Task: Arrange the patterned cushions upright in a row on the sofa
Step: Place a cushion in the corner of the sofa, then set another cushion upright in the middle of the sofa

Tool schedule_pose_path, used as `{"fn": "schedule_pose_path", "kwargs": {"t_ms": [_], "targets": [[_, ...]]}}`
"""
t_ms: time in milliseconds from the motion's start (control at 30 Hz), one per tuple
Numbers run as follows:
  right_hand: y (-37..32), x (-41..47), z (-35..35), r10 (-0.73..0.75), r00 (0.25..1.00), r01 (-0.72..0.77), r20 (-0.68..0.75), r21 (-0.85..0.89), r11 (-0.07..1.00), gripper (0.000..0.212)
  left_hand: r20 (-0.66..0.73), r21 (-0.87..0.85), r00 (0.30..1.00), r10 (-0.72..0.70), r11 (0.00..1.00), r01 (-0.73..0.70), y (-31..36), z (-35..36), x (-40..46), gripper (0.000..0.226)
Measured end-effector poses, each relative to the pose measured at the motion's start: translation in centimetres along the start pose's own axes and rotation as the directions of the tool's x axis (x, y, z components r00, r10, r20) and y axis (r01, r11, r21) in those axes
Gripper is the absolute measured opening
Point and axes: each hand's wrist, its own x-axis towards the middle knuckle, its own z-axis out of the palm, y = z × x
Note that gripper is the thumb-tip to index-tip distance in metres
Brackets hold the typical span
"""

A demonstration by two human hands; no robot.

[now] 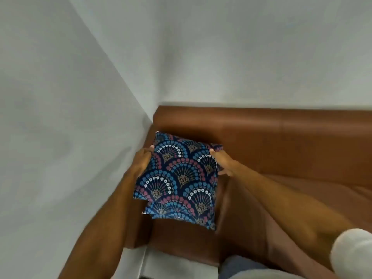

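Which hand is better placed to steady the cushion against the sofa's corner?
Left, probably. The left hand grips the patterned cushion on the edge nearest the sofa corner by the wall; the right hand holds the opposite, outer edge.

Held up between two bare hands above the corner seat of a brown leather sofa: a square navy cushion with blue, pink and white fan-shaped floral scallops. Left hand clasping the cushion's left edge, right hand gripping the upper right edge, thumb on the patterned face. Cushion tilted, face toward the camera, close to the sofa's left armrest. Behind, plain pale grey walls meeting in a corner.
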Motion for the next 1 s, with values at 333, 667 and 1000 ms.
{"fn": "schedule_pose_path", "kwargs": {"t_ms": [333,667,1000], "targets": [[7.6,5.1,1.4,0.122,0.992,-0.126,0.034,0.214,0.969,0.05,0.145,-0.287,0.973,-0.179,0.933,0.215,-2.2,0.5,-1.4,0.09],[17.8,-3.7,-15.5,-0.151,0.978,0.158,-0.147,0.037,0.987,0.08,0.265,-0.248,0.958,0.111,0.968,-0.044,-0.2,14.0,-17.4,0.082],[24.0,-2.3,-28.9,-0.168,0.862,0.247,-0.479,0.106,0.963,0.088,0.41,-0.219,0.89,0.2,0.969,-0.117,5.6,33.7,-11.2,0.095]]}}
